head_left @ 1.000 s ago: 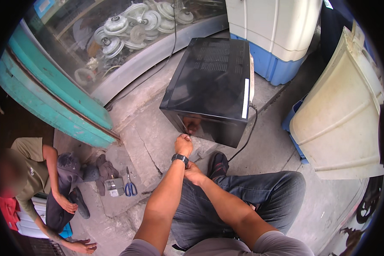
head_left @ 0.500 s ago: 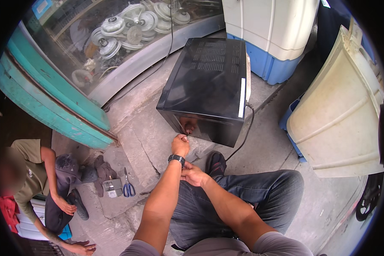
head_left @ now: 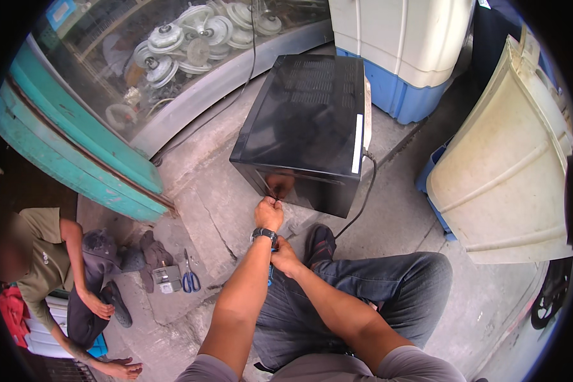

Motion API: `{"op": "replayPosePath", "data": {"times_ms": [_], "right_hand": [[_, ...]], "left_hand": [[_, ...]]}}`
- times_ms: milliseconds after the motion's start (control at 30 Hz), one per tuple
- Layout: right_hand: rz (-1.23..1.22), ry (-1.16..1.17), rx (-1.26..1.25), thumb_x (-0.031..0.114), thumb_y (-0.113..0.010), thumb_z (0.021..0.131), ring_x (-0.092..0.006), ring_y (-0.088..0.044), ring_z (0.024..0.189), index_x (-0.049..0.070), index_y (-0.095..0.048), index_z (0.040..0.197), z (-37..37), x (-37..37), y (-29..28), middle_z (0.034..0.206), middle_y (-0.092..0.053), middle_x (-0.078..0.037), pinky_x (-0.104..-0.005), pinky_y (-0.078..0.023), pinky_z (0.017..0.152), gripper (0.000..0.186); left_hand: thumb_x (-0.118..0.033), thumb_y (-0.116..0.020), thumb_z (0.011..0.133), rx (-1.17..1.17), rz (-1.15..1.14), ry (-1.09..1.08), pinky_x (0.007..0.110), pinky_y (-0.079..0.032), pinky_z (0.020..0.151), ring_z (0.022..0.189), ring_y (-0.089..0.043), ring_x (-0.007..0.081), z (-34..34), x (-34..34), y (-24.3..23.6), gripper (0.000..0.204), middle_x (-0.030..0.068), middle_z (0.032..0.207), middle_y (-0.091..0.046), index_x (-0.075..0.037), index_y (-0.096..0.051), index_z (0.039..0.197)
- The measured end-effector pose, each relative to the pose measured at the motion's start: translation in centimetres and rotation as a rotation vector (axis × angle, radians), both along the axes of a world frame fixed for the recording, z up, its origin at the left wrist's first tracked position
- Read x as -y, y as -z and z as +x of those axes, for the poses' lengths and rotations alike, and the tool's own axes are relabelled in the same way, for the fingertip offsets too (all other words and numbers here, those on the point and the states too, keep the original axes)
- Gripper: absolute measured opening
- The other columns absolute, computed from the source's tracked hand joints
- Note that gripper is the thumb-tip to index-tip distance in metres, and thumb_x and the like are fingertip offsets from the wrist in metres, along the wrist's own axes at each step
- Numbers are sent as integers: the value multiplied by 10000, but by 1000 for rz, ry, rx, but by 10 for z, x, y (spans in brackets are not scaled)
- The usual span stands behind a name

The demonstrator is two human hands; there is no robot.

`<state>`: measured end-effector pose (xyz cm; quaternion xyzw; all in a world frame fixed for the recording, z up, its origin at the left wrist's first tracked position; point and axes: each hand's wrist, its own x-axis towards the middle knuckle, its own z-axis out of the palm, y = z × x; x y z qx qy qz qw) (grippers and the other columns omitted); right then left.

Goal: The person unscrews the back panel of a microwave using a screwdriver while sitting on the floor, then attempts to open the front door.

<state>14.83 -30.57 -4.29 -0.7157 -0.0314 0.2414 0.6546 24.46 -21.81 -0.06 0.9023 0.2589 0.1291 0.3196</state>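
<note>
A black box-shaped appliance [head_left: 299, 121], with vents on top and a cord at its right, sits on the concrete. At its lower front corner, my left hand [head_left: 268, 214] is pinched closed on something small I cannot make out; the glossy front reflects it. Just below that wrist, which wears a dark watch [head_left: 264, 235], my right hand [head_left: 284, 258] is closed round a blue tool [head_left: 270, 279], largely hidden behind my left arm.
A co-worker [head_left: 44, 254] sits at left beside blue-handled scissors [head_left: 191, 280] and a small clear case [head_left: 169, 279]. Beyond are a teal frame [head_left: 76, 146], a glass showcase [head_left: 127, 95], a white-and-blue container [head_left: 398, 57] and a large cream plastic cover [head_left: 496, 191].
The blue tool at my right hand has come into sight below my left forearm. My left hand stays at the appliance's corner. The whole view has shifted slightly.
</note>
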Motion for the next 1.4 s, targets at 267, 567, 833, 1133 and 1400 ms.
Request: {"op": "replayPosePath", "data": {"times_ms": [267, 567, 833, 1133, 1400], "right_hand": [[-70, -92, -100, 165, -750, 798, -266, -622, 926, 5, -538, 1034, -6, 39, -25, 995, -647, -155, -373, -488, 795, 355], [-43, -181, -207, 213, -774, 847, -155, -609, 711, 7, -523, 1002, -18, 96, -55, 819, -624, -88, -335, -485, 625, 360], [77, -195, -373, 135, -716, 914, -111, -561, 681, 36, -517, 1030, -25, 158, -127, 906, -608, -64, -285, -489, 601, 251], [59, -186, -218, 130, -718, 918, -90, -553, 682, 65, -540, 998, -25, 215, -155, 831, -578, -19, -263, -486, 608, 206], [251, -255, -203, 73, -719, 906, -89, -552, 665, 68, -542, 984, -15, 222, -156, 839, -572, -7, -250, -478, 602, 194]], "left_hand": [[-274, -574, 922, -123, 76, 12, 520, -523, 842, 984, -662, 414, 3, 21, -13, 241, 207, 1031, -700, -60, -652, 1003], [-228, -595, 912, 124, 112, -112, 513, -521, 837, 964, -657, 411, -6, 21, -1, 203, 180, 1042, -658, -42, -645, 977], [-210, -632, 882, 58, 175, -51, 493, -527, 835, 970, -655, 403, -5, 14, -1, 193, 175, 1051, -659, -40, -648, 971], [-170, -697, 860, 164, 77, -35, 460, -527, 752, 845, -671, 341, -7, 9, 11, 124, 129, 908, -687, -63, -667, 915], [-243, -633, 867, 204, 228, -49, 489, -508, 693, 799, -653, 385, -6, 9, 3, 194, 164, 860, -672, -52, -635, 831]]}}
